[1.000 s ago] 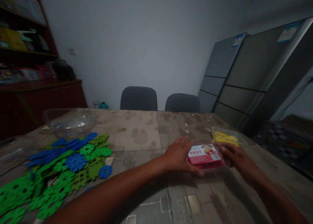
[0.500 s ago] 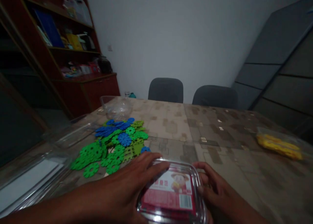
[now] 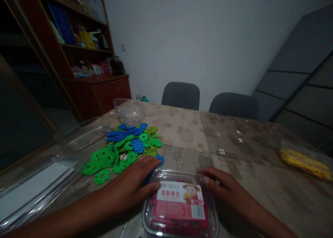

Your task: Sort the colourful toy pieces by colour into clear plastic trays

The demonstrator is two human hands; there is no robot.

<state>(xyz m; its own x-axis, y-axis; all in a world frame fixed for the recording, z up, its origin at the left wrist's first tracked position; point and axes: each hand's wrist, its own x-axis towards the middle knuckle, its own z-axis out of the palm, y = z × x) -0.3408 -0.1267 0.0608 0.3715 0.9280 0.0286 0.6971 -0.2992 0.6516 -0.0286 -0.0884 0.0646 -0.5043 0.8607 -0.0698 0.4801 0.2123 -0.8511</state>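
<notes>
A clear plastic food box (image 3: 179,210) with a red and white label and a lid on it sits at the near edge of the table. My left hand (image 3: 137,182) grips its far left corner, the thumb on the lid and the fingers along the outside. At the far right corner, my right hand (image 3: 221,184) holds the rim between thumb and fingers. Some fingertips are hidden behind the box. Just beyond my left hand lies a pile of green toy discs (image 3: 101,158) and blue toy discs (image 3: 137,145), notched at their rims.
Clear plastic containers stand at the left: one tub (image 3: 130,109) behind the pile, another tray (image 3: 85,135), and a box with a white label (image 3: 39,189). A bag of yellow pieces (image 3: 307,161) lies far right. Two grey chairs (image 3: 180,96) face me across the table (image 3: 182,130).
My left hand has slid off the lid toward the box's far left corner. The right hand has shifted to the far right corner. The view has turned slightly.
</notes>
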